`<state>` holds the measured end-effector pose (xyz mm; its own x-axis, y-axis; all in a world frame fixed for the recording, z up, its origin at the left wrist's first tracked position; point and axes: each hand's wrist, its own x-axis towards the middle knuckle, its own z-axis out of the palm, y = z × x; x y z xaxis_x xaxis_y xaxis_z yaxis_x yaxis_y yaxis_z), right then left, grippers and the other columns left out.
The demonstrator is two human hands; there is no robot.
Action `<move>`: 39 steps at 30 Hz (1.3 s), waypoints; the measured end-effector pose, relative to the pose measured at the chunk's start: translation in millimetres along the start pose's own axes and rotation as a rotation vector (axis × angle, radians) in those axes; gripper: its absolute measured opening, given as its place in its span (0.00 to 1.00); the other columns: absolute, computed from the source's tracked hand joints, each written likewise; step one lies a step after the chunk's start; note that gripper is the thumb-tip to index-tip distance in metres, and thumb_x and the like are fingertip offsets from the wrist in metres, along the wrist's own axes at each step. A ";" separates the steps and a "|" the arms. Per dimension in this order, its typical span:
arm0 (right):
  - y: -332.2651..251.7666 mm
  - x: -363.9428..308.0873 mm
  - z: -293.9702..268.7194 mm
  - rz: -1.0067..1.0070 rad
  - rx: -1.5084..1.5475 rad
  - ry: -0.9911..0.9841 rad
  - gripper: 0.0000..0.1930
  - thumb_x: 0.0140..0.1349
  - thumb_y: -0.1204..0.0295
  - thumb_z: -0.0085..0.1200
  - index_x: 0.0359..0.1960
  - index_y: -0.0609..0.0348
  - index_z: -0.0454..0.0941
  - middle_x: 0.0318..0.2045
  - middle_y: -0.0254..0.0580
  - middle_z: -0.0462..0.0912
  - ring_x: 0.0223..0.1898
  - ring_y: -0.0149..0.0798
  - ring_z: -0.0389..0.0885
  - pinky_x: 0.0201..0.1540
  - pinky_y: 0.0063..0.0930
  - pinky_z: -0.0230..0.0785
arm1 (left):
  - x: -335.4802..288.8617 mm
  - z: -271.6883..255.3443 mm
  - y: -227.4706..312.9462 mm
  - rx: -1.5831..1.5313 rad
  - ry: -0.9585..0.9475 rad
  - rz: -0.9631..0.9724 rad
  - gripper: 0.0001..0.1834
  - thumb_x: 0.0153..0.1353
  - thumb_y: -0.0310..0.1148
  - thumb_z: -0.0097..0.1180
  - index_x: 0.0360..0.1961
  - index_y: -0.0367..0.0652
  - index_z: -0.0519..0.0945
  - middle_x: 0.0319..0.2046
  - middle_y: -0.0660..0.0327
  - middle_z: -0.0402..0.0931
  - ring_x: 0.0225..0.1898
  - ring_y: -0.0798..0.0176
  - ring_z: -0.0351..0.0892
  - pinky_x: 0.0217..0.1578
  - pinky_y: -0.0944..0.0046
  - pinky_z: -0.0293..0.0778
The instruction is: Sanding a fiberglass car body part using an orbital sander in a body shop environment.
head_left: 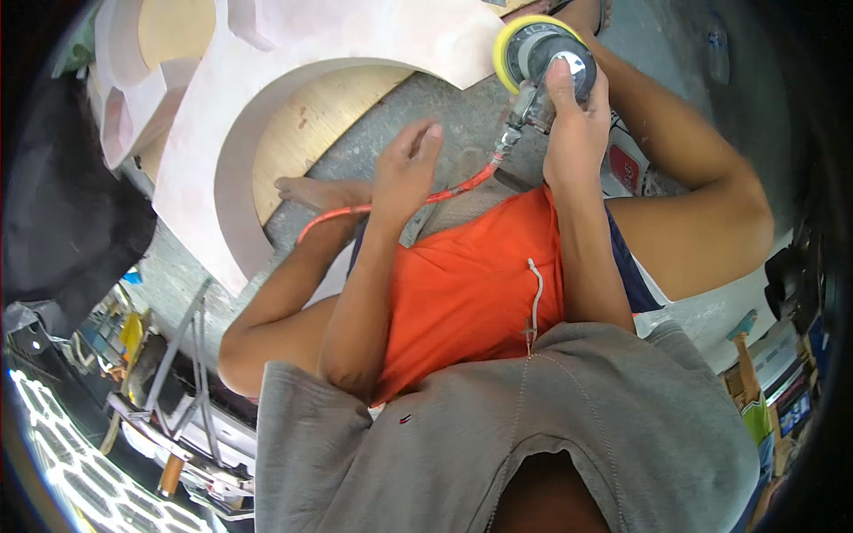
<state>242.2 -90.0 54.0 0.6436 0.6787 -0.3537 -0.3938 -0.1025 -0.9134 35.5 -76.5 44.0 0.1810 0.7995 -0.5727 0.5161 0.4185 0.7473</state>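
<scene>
While right hand grips sander, long axis slants down-left toward hose.

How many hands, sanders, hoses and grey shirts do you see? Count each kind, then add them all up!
Left hand and right hand: 2
Sander: 1
Orange-red hose: 1
Grey shirt: 1
Total: 5

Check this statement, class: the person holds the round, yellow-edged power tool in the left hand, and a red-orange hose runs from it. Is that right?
Not quite: the hand is wrong. The head view shows the power tool in the right hand, not the left hand. The rest stands: it is round and yellow-edged, and a red-orange hose runs from it.
</scene>
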 end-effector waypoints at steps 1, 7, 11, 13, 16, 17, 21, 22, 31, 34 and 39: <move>-0.6 0.6 0.8 0.000 -0.023 -0.016 0.23 0.69 0.67 0.62 0.61 0.64 0.71 0.50 0.41 0.81 0.47 0.31 0.80 0.52 0.25 0.73 | -13.0 -1.7 -0.6 -0.025 0.007 -0.009 0.21 0.70 0.45 0.56 0.54 0.41 0.83 0.48 0.44 0.84 0.55 0.43 0.82 0.57 0.55 0.74; -2.0 2.6 20.8 -0.045 -0.180 -0.017 0.23 0.69 0.66 0.63 0.60 0.66 0.74 0.48 0.41 0.83 0.47 0.32 0.80 0.53 0.26 0.73 | -76.5 7.2 -6.3 0.118 -0.202 0.062 0.20 0.66 0.43 0.60 0.47 0.36 0.83 0.38 0.49 0.84 0.42 0.44 0.82 0.49 0.50 0.73; 1.5 4.1 26.8 -0.043 -0.232 -0.066 0.23 0.70 0.67 0.62 0.60 0.66 0.73 0.50 0.40 0.81 0.49 0.31 0.79 0.54 0.26 0.72 | -81.2 11.8 -14.6 0.245 -0.112 0.161 0.20 0.64 0.44 0.61 0.48 0.38 0.83 0.36 0.52 0.83 0.42 0.47 0.80 0.51 0.49 0.68; 5.2 8.5 28.1 -0.035 -0.244 -0.050 0.22 0.70 0.67 0.61 0.61 0.66 0.73 0.51 0.40 0.81 0.50 0.30 0.79 0.54 0.25 0.71 | -78.8 11.4 -17.7 0.230 -0.124 0.140 0.21 0.64 0.45 0.61 0.49 0.39 0.83 0.36 0.52 0.83 0.43 0.48 0.79 0.51 0.48 0.66; 10.1 14.7 28.5 -0.017 -0.217 -0.097 0.22 0.72 0.68 0.59 0.62 0.65 0.72 0.51 0.39 0.80 0.51 0.31 0.78 0.56 0.25 0.70 | -78.7 10.1 -20.3 0.257 0.035 0.261 0.20 0.63 0.45 0.63 0.46 0.38 0.82 0.31 0.53 0.81 0.37 0.48 0.80 0.44 0.49 0.68; 12.0 16.5 29.4 -0.029 -0.243 -0.119 0.22 0.72 0.68 0.59 0.62 0.65 0.72 0.51 0.39 0.80 0.51 0.31 0.78 0.56 0.25 0.70 | -79.1 9.6 -20.7 0.246 0.014 0.238 0.21 0.63 0.45 0.63 0.48 0.39 0.82 0.33 0.52 0.81 0.40 0.47 0.80 0.46 0.48 0.68; 19.1 19.2 38.7 -0.021 -0.283 -0.136 0.21 0.72 0.66 0.58 0.61 0.64 0.73 0.52 0.39 0.79 0.52 0.32 0.76 0.58 0.27 0.68 | -81.0 6.9 -22.0 0.259 -0.009 0.202 0.23 0.64 0.46 0.61 0.51 0.39 0.80 0.39 0.50 0.82 0.46 0.45 0.79 0.50 0.46 0.67; 20.8 19.6 42.6 -0.041 -0.302 -0.155 0.22 0.72 0.65 0.59 0.61 0.64 0.73 0.52 0.39 0.79 0.52 0.32 0.76 0.58 0.27 0.68 | -81.5 6.3 -22.2 0.233 -0.001 0.208 0.23 0.64 0.46 0.61 0.51 0.39 0.80 0.39 0.50 0.82 0.46 0.45 0.79 0.50 0.46 0.67; 37.0 40.0 97.7 -0.028 -0.324 -0.426 0.20 0.71 0.68 0.59 0.61 0.63 0.74 0.50 0.38 0.80 0.49 0.30 0.78 0.53 0.24 0.71 | -73.9 -5.8 -21.6 0.208 -0.010 0.111 0.28 0.65 0.48 0.59 0.55 0.36 0.78 0.49 0.46 0.80 0.53 0.43 0.77 0.56 0.44 0.67; 30.1 28.0 93.7 -0.013 -0.400 -0.318 0.21 0.72 0.68 0.58 0.62 0.63 0.73 0.52 0.39 0.80 0.49 0.31 0.78 0.54 0.26 0.71 | -73.6 -10.4 -20.5 0.191 -0.027 0.099 0.29 0.65 0.49 0.58 0.57 0.35 0.77 0.51 0.45 0.79 0.54 0.43 0.77 0.56 0.44 0.66; 9.1 2.6 63.3 0.092 -0.358 -0.078 0.21 0.73 0.69 0.55 0.64 0.62 0.70 0.53 0.40 0.79 0.51 0.37 0.81 0.57 0.32 0.73 | -77.1 -7.7 -24.5 0.243 -0.174 0.143 0.29 0.65 0.49 0.58 0.59 0.36 0.77 0.49 0.46 0.80 0.53 0.44 0.77 0.57 0.45 0.66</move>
<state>198.8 -43.1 57.5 0.5589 0.7070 -0.4334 -0.1840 -0.4038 -0.8961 2.5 -145.0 72.4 0.3956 0.7484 -0.5324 0.6558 0.1756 0.7342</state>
